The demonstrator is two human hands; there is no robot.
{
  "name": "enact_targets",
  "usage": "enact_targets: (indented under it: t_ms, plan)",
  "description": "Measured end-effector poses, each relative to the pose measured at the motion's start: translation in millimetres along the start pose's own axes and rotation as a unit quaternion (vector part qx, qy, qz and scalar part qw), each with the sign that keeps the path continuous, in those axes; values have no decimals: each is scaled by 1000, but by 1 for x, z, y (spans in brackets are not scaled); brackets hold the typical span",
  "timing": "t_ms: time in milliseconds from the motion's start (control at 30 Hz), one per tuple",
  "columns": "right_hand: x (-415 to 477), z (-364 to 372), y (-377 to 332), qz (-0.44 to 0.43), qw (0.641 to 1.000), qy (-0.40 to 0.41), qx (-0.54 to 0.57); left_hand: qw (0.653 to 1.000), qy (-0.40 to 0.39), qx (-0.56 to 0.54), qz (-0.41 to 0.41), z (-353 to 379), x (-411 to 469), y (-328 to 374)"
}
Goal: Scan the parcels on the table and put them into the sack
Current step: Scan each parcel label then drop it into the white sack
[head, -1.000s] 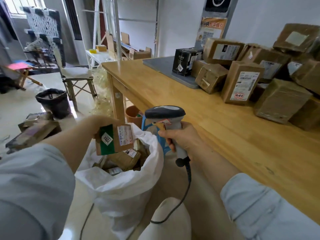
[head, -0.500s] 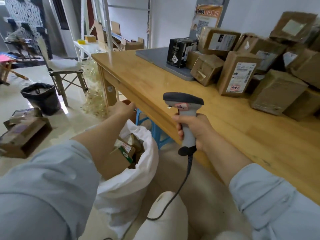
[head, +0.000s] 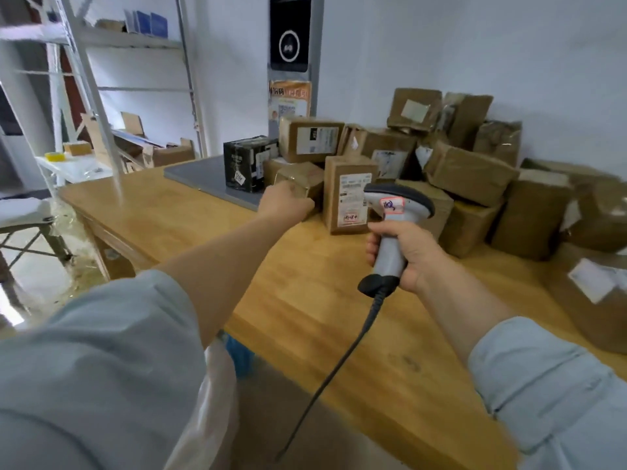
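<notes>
A small box (head: 300,183) on the bench (head: 210,212) is touched by the left hand (head: 286,205); closure cannot be told. It is judged light and rigid, best gripped across opposite faces. The scanner (head: 393,228) is clasped in the right hand (head: 412,256).

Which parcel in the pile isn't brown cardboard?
The black box at the pile's left end, standing on the grey mat. Every other parcel visible is brown cardboard; this one is black with white stickers.

Soft daylight, seemingly from left; blurred, edges warped.
</notes>
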State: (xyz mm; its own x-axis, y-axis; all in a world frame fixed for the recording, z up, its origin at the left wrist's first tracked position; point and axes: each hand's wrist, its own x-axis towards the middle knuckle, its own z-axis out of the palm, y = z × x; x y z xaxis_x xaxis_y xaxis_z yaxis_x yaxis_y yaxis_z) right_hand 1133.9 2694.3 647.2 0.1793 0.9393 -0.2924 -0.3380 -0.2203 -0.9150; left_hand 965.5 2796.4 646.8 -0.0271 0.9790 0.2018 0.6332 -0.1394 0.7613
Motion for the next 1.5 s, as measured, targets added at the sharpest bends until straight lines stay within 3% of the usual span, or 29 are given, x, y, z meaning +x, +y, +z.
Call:
enact_targets:
  t_ms: [167,333,533,633,800,933,1133,1500]
  plan:
    - [39,-24,-28,-17,1000,19,11,998,-1,-48,26,37,60,42]
    - [70,-35,-41,-21,1000,10,5,998,-17,-54,-10,65,111,59]
    - [101,-52,-46,-27,1000,6,2,994,-111,-5,-13,76,154,60]
    - [105,-55,-47,-34,999,-6,-5,986,-162,-46,-1,79,163,57]
    - [91,-52,-42,-47,999,-15,-22,983,-162,-81,24,79,152,55]
    - [67,-50,-36,-33,999,-18,-17,980,-131,-150,-4,60,127,46]
    - [14,-26,-14,-64,993,-20,-95,972,-117,-202,-36,1,80,30]
    - [-78,28,29,-152,970,-46,-187,987,-50,-150,-26,-99,-5,-5]
